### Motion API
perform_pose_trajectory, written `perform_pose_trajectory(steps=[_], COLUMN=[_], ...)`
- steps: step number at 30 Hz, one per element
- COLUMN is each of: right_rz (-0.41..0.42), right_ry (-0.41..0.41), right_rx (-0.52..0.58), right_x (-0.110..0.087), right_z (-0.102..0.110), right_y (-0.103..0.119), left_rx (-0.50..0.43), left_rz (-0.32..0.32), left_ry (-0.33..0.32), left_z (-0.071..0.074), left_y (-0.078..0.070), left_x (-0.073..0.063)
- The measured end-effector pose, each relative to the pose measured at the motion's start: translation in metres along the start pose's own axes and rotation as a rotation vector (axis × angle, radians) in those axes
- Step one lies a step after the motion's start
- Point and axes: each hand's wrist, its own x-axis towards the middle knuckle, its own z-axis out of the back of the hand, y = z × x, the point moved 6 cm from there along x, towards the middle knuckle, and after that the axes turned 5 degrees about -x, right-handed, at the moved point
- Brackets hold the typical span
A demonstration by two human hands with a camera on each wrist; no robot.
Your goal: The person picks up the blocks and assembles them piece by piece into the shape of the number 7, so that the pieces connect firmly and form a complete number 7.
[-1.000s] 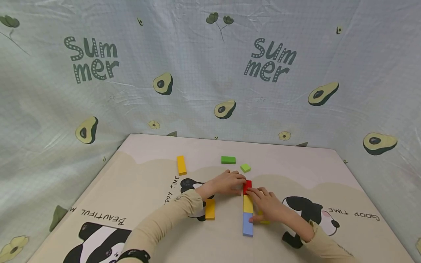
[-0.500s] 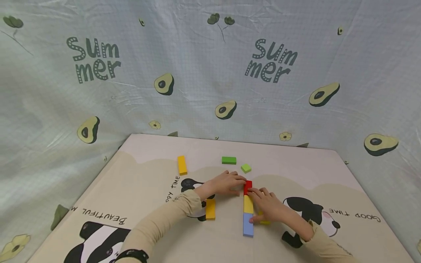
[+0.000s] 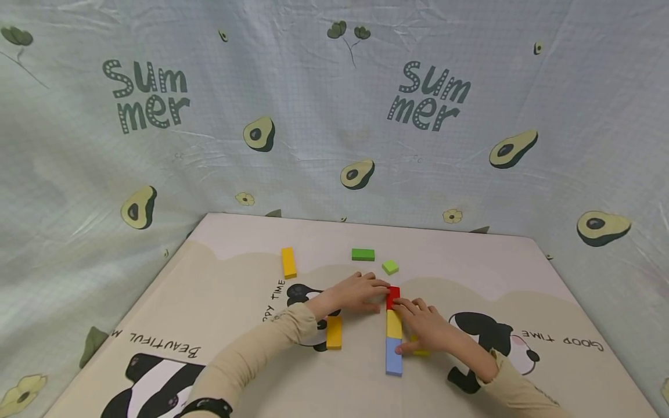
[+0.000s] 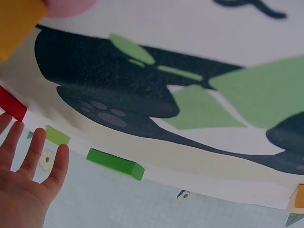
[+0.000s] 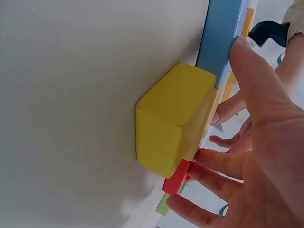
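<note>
A red block [image 3: 394, 294], a yellow block [image 3: 394, 326] and a blue block [image 3: 393, 358] lie end to end in a straight row on the table. My left hand [image 3: 358, 292] reaches the red block's far left side with its fingertips, its fingers spread in the left wrist view. From the other side, my right hand [image 3: 430, 329] rests its thumb on the blue block and its fingertips near where the red and yellow blocks meet. Beneath the right palm stands another yellow block [image 5: 173, 118], mostly covered in the head view.
An orange-yellow block [image 3: 334, 333] lies by the left forearm, and another orange-yellow block [image 3: 288, 263] farther back left. Behind the row are a green block [image 3: 363, 255] and a small light green block [image 3: 390, 267]. A printed cloth [image 3: 303, 174] hangs behind the table.
</note>
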Motion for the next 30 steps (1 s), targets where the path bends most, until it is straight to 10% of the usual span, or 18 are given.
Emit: perform_pose_trajectory(steps=[17,30], right_rz=[-0.022,-0.023], right_ry=[0.020,0.019], right_rx=[0.001,-0.001], right_x=[-0.002,-0.001], right_z=[0.001,0.001], right_y=[0.001,0.002], left_rx=[0.052,0.093], left_rz=[-0.008,0.047], left_ry=[-0.033,-0.089], left_z=[-0.006,-0.007], left_y=[0.006,0.038], left_x=[-0.013,-0.030])
